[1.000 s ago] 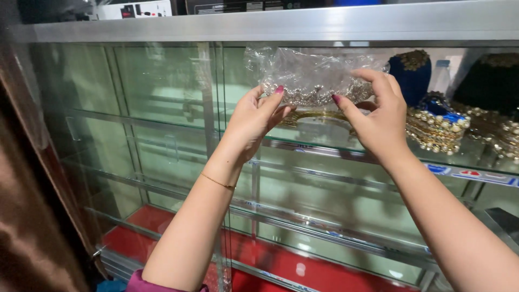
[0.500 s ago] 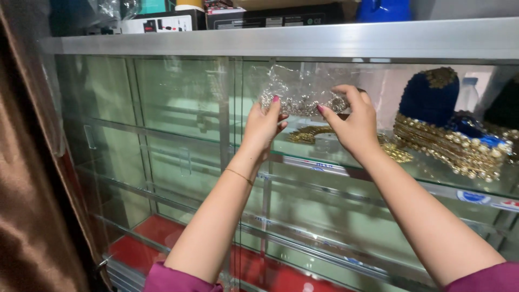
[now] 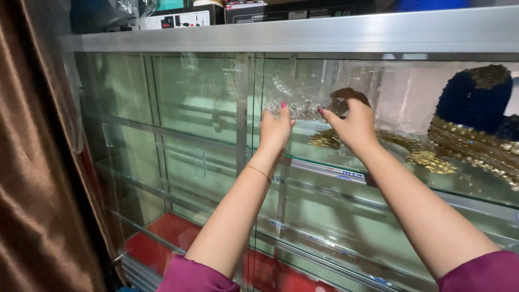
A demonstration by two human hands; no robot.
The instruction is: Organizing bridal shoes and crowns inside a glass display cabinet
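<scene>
Both my hands reach into a glass display cabinet [image 3: 178, 103] and hold a clear plastic bag with a silver beaded ornament [image 3: 303, 105] just above the upper glass shelf [image 3: 346, 165]. My left hand [image 3: 274, 130] grips the bag's left end. The right end is held by my right hand [image 3: 354, 125]. A thin bracelet sits on my left wrist. A gold ornament [image 3: 424, 157] lies on the shelf just behind and right of my right hand.
A dark blue embroidered headpiece [image 3: 476, 97] and stacked gold beaded pieces [image 3: 476, 146] stand at the shelf's right. Lower glass shelves and a red cabinet floor [image 3: 167, 232] lie below. A brown curtain [image 3: 32, 173] hangs at left. Boxes [image 3: 178, 19] sit on the cabinet top.
My hands have carried the plastic-wrapped ornament deeper into the cabinet and lower, close to the upper shelf. The view has shifted left and up.
</scene>
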